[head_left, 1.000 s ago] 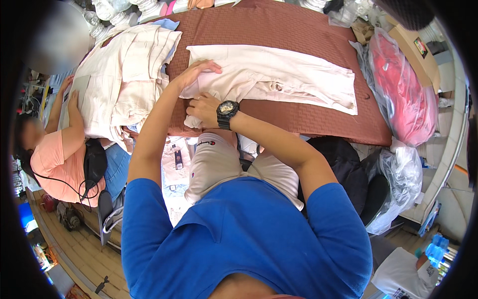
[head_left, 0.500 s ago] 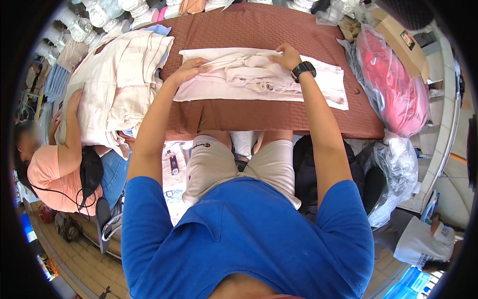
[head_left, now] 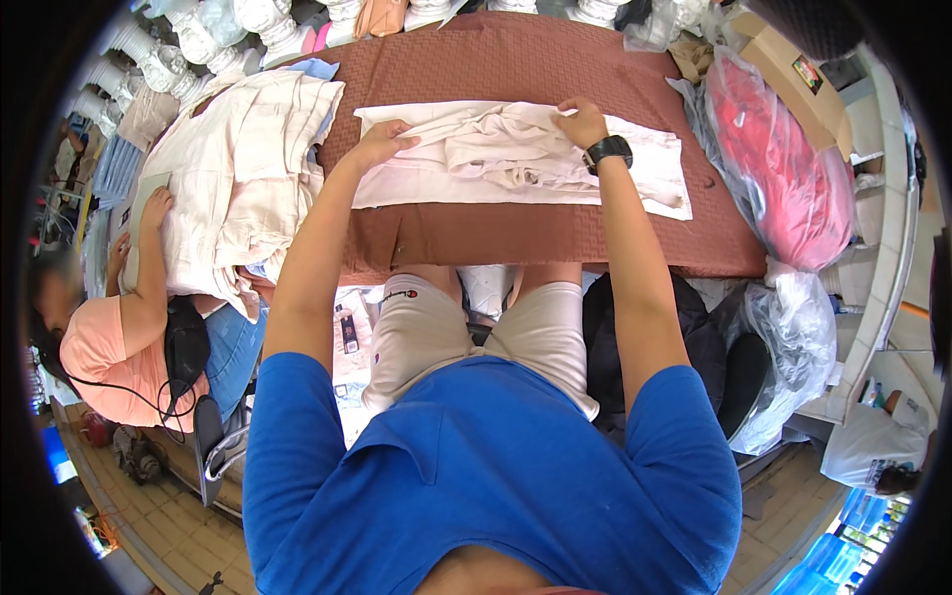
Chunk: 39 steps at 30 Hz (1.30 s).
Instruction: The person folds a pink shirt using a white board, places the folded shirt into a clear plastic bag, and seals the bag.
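A pale pink garment (head_left: 496, 149) lies in a long folded strip across the brown-covered table (head_left: 466, 233). Its middle is bunched and wrinkled, while the right end (head_left: 654, 164) spreads flatter. My left hand (head_left: 385, 146) has its fingertips pressed together on cloth at the garment's upper left. On the far side, right of the middle, my right hand (head_left: 582, 123) pinches the cloth between thumb and fingers. A black watch (head_left: 608, 152) sits on my right wrist. What kind of garment it is, I cannot tell from the folds.
A pile of cream garments (head_left: 253, 149) covers the table's left end, where a seated co-worker in a peach top (head_left: 124, 342) has both hands. Red goods in clear plastic (head_left: 769, 164) lie at the right beside an open cardboard box (head_left: 793, 84). White balusters (head_left: 268, 30) line the far side.
My right hand has shifted slightly to the right and nearer; my left hand is almost where it was. At the far right, a person with a white bag has moved outward.
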{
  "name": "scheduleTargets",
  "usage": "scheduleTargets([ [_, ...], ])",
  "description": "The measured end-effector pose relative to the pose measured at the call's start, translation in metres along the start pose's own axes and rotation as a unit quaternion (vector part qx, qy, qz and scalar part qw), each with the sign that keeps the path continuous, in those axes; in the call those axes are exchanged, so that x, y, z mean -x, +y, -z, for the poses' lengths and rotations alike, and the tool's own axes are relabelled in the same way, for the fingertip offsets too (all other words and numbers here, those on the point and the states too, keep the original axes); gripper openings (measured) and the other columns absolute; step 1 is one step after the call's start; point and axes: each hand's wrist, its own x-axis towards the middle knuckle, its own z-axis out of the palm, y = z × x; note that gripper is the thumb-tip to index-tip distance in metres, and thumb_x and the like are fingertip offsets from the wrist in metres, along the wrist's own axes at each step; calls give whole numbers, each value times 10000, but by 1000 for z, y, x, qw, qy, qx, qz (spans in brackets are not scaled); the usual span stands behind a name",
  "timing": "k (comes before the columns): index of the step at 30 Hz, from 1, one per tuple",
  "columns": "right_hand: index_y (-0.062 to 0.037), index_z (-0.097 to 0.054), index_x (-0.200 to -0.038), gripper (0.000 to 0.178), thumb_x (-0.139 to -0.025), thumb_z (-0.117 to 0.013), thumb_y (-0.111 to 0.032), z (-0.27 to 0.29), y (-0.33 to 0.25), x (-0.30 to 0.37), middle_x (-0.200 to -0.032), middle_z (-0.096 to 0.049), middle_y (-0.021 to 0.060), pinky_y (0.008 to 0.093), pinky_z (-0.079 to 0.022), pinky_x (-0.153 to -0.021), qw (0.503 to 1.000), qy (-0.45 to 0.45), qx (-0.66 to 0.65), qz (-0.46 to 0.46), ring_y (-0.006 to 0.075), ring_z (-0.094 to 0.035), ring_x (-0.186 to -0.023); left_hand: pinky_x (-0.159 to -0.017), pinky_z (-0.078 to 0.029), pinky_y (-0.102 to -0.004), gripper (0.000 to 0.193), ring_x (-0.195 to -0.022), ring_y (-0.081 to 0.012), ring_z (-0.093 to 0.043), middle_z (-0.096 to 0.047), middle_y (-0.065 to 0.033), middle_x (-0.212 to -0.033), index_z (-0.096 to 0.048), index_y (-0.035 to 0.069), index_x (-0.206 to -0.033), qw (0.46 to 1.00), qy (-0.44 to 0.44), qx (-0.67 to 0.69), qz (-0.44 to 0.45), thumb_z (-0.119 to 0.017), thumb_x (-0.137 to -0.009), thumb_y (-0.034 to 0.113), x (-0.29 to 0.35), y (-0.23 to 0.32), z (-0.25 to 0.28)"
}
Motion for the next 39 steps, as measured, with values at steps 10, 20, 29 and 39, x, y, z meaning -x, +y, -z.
scheduleTargets([
  [10,-199,-568,-1326,477,-860,-666,-222,-2,-5,44,-1359,-498,140,543,-413,-1020,977,116,136,112,429,-495,-1199,-1029,-385,-478,487,-1285,-301,-446,-504,-80,-1385,-561,121,-1290,865,298,-382,-129,-704,-826,161,34,82,-61],
  [20,-166,-642,-1189,411,-790,-741,-176,90,169,83,-1141,-641,130,514,-382,-961,933,257,253,-17,337,-556,-1149,-1180,-255,-485,497,-1435,-319,-322,-445,-63,-1496,-534,135,-1369,857,140,-294,-399,-664,-903,249,18,143,-140],
  [29,-76,-727,-932,219,-789,-761,-238,113,249,83,-871,-728,127,405,-545,-743,953,227,200,-6,299,-699,-796,-1193,-262,-453,455,-1409,-288,-383,-481,-56,-1487,-553,119,-1369,860,-6,-237,-452,-603,-918,153,-14,176,-272],
  [39,-54,-671,-1075,464,-759,-805,-365,109,258,93,-947,-710,223,443,-552,-737,915,306,260,-32,411,-684,-868,-1174,-170,-611,473,-1472,-410,-219,-353,-8,-1581,-494,233,-1447,849,10,-350,-395,-513,-994,365,-3,187,-330],
])
